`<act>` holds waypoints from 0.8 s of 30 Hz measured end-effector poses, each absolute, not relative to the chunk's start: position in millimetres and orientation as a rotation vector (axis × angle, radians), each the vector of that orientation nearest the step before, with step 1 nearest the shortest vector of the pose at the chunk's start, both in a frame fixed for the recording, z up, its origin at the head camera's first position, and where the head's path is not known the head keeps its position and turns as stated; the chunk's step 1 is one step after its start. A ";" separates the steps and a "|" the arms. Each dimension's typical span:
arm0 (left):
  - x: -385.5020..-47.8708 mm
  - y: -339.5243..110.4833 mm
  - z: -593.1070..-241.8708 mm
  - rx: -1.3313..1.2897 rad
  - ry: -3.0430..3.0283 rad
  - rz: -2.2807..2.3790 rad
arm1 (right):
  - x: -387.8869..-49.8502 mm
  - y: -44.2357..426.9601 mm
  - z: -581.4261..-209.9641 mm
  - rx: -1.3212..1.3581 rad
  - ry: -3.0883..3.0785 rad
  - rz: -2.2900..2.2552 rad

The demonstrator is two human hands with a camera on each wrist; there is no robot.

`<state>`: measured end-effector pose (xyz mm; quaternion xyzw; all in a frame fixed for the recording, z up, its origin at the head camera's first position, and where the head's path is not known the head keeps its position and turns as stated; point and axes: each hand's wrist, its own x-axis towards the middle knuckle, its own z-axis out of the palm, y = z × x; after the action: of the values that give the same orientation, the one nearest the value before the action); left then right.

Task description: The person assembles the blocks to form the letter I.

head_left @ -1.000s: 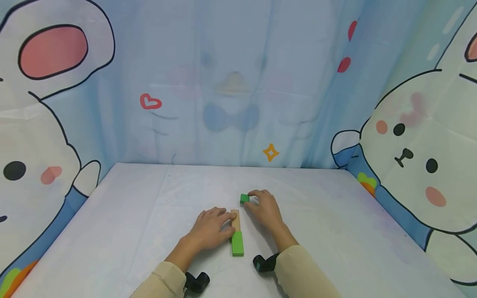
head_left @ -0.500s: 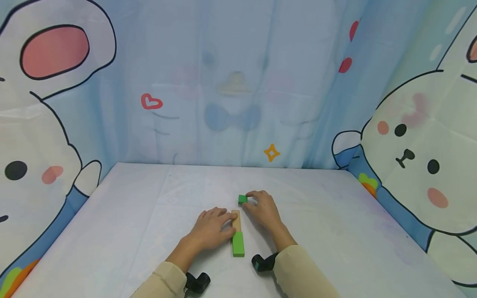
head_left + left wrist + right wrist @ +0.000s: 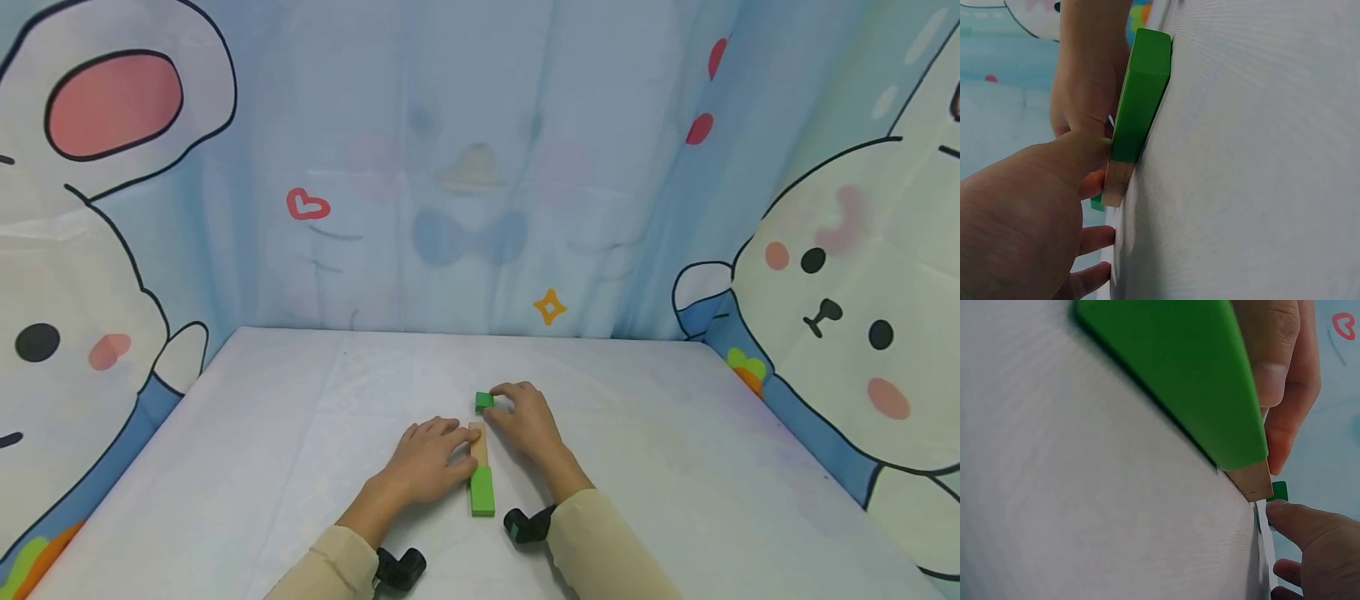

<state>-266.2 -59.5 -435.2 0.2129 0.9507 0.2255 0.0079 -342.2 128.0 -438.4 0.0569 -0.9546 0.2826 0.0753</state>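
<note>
On the white tabletop a long light green block lies end to end with a bare wooden block, forming a straight row. My left hand touches this row from the left. Its thumb is near the joint and its index fingertip is by the wooden block's far end. Just beyond that end, my right hand pinches a small darker green block between thumb and index finger. In the left wrist view, the small green block is mostly hidden behind fingers. The right wrist view shows the long green block up close.
A white cloth covers the table. Behind it hangs a pale blue curtain printed with cartoon rabbits. Black wrist devices sit below both sleeves.
My right hand has shifted slightly left with the small green block, bringing it nearly in line with the row. My left hand and the row have stayed put.
</note>
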 end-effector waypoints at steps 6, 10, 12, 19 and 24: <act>-266.0 -59.6 -434.3 0.670 2.976 0.704 | -342.0 126.7 -438.3 0.198 -2.857 0.843; -265.6 -59.3 -435.4 0.666 2.975 0.704 | -341.4 125.3 -438.5 0.206 -2.870 0.826; -265.8 -59.2 -435.4 0.667 2.976 0.701 | -341.6 124.5 -438.4 0.209 -2.876 0.812; -266.4 -58.7 -435.5 0.661 2.977 0.696 | -343.6 123.2 -440.2 0.234 -2.877 0.759; -266.2 -59.5 -435.7 0.663 2.974 0.708 | -345.2 122.1 -441.9 0.240 -2.879 0.735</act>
<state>-266.2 -59.5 -435.7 0.2120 0.9507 0.2263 0.0065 -345.2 122.1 -441.9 0.0802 -0.9627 0.2457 0.0805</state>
